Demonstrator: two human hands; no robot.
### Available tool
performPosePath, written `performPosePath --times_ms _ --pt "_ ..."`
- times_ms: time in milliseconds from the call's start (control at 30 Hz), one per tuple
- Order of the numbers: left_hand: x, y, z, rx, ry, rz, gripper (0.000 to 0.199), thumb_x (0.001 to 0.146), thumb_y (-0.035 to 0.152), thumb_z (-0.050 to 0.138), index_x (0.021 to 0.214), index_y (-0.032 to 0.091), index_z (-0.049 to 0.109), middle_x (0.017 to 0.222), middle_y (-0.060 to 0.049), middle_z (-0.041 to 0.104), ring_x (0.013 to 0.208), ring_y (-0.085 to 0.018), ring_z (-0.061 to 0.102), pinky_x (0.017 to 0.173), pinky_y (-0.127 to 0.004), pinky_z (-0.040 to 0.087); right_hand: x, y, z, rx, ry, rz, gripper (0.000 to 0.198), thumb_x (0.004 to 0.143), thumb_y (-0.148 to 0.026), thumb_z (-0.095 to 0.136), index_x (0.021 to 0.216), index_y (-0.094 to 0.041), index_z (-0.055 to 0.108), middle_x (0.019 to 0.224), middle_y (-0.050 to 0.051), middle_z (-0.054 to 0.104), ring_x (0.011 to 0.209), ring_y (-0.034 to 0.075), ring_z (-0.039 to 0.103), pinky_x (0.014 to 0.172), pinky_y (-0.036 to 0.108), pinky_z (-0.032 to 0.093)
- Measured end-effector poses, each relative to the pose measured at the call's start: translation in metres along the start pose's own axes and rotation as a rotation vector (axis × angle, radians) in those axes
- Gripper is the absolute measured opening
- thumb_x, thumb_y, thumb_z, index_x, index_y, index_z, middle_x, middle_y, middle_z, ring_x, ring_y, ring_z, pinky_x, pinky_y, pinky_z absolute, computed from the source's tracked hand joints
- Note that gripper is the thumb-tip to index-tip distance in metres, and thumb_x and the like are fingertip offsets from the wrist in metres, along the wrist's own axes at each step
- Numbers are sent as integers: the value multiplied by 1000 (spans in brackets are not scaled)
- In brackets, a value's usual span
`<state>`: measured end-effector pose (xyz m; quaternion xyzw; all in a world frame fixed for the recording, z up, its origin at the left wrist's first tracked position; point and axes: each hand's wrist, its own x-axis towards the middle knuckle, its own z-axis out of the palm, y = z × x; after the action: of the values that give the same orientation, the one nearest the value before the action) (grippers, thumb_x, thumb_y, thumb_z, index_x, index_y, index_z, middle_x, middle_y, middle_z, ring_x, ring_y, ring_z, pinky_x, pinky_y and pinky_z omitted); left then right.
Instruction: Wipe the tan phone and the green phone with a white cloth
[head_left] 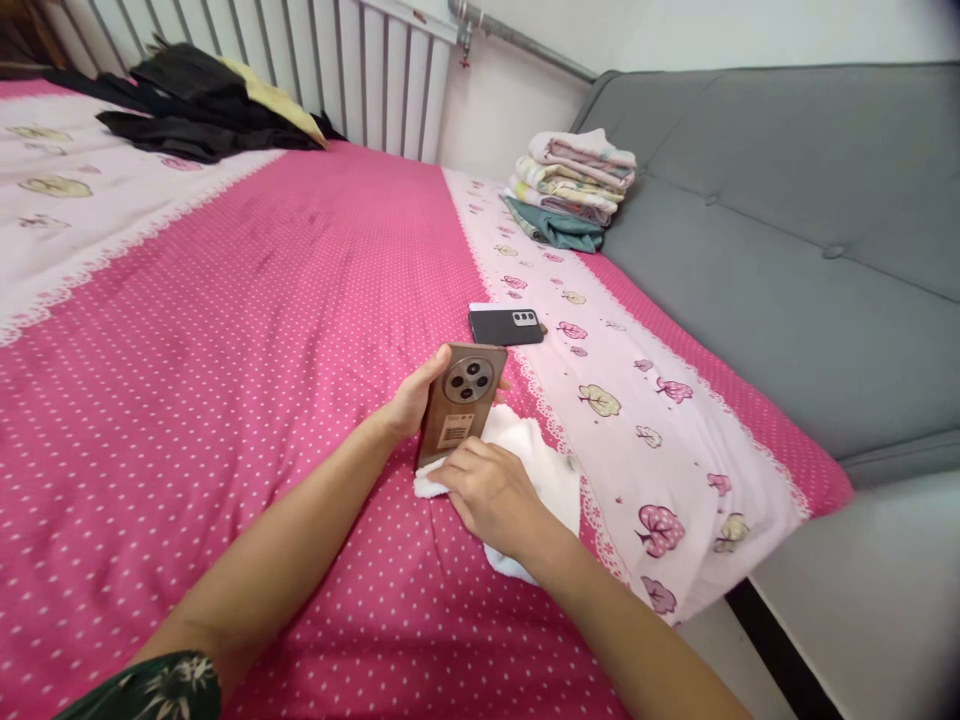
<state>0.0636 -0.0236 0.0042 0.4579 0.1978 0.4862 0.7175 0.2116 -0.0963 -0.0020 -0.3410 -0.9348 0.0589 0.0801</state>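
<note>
A brown smartphone [436, 422] with a round camera module and a label stands tilted, its back toward me. My left hand [418, 392] is wrapped around its upper part, thumb on the near edge and fingertips showing past the far edge. At the phone's lower end, my right hand [491, 492] holds a white cloth [534, 455] against it. The cloth's bunched edge lies under my right fingers, and the rest spreads over the bed beneath the wrist. Just beyond the phone, a dark smartphone [495, 324] lies with its cameras up, on top of something pale that is mostly hidden.
A pink dotted bedsheet [322, 260] with pale printed bands covers the bed. Folded fabrics [574, 185] are stacked by the grey headboard [750, 190]. Dark clothes [195, 100] lie at the far left, before a white radiator [337, 70]. The bed's edge drops off at the right.
</note>
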Motion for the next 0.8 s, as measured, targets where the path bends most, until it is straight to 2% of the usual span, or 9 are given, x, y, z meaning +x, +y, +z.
performPosePath --times_ms 133,267,333,433,567,667,800 --pt "1 7 -1 -62 123 -32 73 75 73 57 105 8 70 96 -18 75 80 -27 70 74 -37 55 1 -2 -3 -16 -17 20 23 89 -10 57 104 -20 72 96 4 71 96 20 57 78 31 44" --pt "2 12 -3 -177 303 -55 74 90 68 32 107 5 68 93 -21 74 77 -28 72 73 -40 57 1 -6 -12 8 -6 26 20 88 -15 61 104 -21 71 97 4 71 96 20 57 78 32 43" --pt "2 12 -4 -219 368 -75 75 94 63 24 107 3 68 94 -22 74 78 -29 72 72 -41 57 0 -9 -19 60 44 -8 20 85 -21 66 104 -20 71 99 4 71 99 21 57 83 34 42" --pt "2 11 -8 -248 433 -97 75 95 61 21 115 3 65 95 -23 74 77 -31 73 70 -44 58 -3 -13 -31 132 160 -53 27 81 -28 71 106 -19 69 102 4 72 105 22 56 92 37 40" --pt "2 8 -13 -285 453 -121 75 95 62 24 122 2 61 96 -23 73 79 -33 73 70 -45 58 -8 -16 -40 106 268 2 25 86 -27 66 110 -19 69 108 6 71 106 23 56 93 39 40" --pt "3 5 -17 -330 479 -146 81 93 66 24 124 1 59 95 -24 73 79 -33 73 72 -46 57 -12 -14 -38 41 239 88 25 86 -27 66 110 -19 69 116 7 68 106 24 56 92 38 42" --pt "1 2 -17 -344 501 -146 92 91 71 15 125 -3 58 94 -25 73 80 -32 73 77 -46 57 -16 -16 -27 -31 91 181 20 89 -21 62 106 -24 72 116 6 66 101 22 60 83 33 46"
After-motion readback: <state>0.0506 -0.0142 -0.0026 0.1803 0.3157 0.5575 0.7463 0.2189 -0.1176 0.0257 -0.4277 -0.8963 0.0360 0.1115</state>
